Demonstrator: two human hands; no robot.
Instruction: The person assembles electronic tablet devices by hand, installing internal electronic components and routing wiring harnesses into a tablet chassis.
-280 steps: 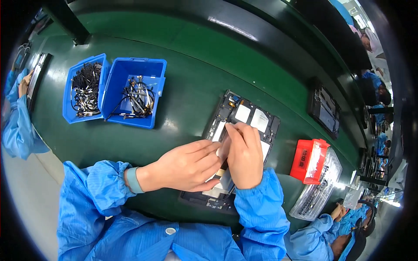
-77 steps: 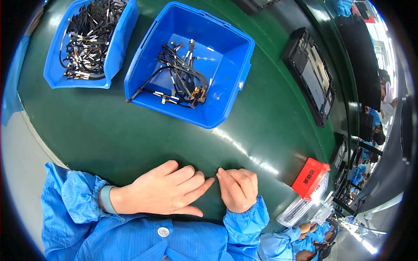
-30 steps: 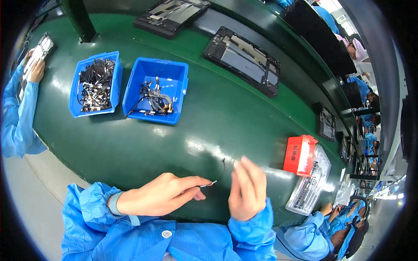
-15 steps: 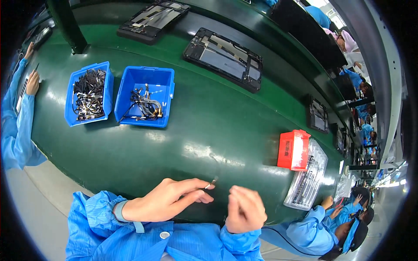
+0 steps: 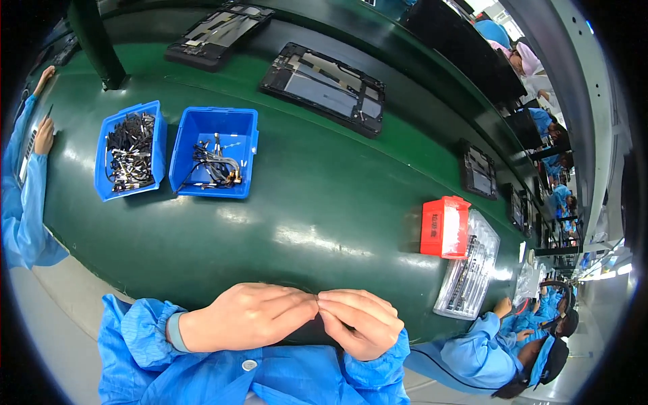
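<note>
Just above the green table's near edge, my left hand (image 5: 253, 316) and my right hand (image 5: 361, 322) meet at their fingertips. The left fingers pinch a small metal-tipped part, now almost wholly hidden. My right hand's fingers are closed against the left fingertips, and what they grip cannot be made out. Farther off on the left, a blue bin (image 5: 251, 145) holds several dark cables (image 5: 219, 165) with metal ends. Beside it, another blue bin (image 5: 101, 158) is heaped with short black cables (image 5: 131, 152) with silvery connectors.
A red box (image 5: 442, 227) stands right, against a clear plastic tray (image 5: 464, 287) of dark strips. Opened flat devices (image 5: 327, 88) lie along the raised back ledge. A green post (image 5: 96, 44) rises at far left. A co-worker's arm (image 5: 34, 196) reaches in left; another person (image 5: 466, 354) sits right.
My right hand has moved left and its fingertips now meet the left hand's. The small metal-tipped part, visible earlier at the left fingertips, is now mostly covered. The view has shifted slightly.
</note>
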